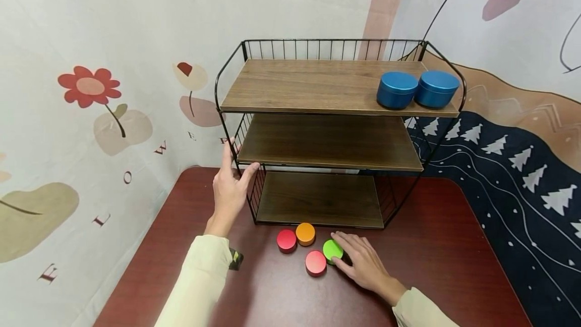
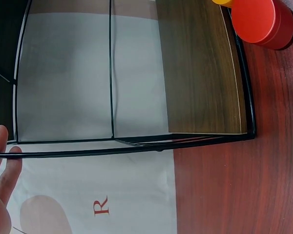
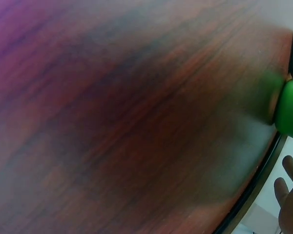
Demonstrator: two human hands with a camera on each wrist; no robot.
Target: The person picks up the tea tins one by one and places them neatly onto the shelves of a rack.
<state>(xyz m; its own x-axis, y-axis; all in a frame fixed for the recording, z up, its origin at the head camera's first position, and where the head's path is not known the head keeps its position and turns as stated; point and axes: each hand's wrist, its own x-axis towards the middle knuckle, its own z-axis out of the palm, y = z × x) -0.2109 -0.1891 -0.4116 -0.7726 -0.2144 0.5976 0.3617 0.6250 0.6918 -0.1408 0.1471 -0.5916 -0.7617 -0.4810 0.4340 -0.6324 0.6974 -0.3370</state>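
Observation:
A black wire rack [image 1: 317, 112] with three brown wooden shelves stands on the table. At its left side, my left hand [image 1: 230, 189] holds the frame, with the thumb in front by the middle shelf and the fingers outside the post. In the left wrist view, fingers [image 2: 9, 180] meet the thin black bar. My right hand [image 1: 365, 265] pinches a small green round tin [image 1: 332, 250] on the table between thumb and fingers. Beside it sit a light red tin [image 1: 315, 262], a red tin [image 1: 286, 240] and an orange tin [image 1: 305, 233].
Two larger blue round tins [image 1: 397, 89] stand side by side at the right end of the top shelf. A small dark object with a yellow mark [image 1: 235, 259] lies near the left sleeve. Printed cloth [image 1: 290, 4] hangs behind the reddish-brown table [image 1: 454, 246].

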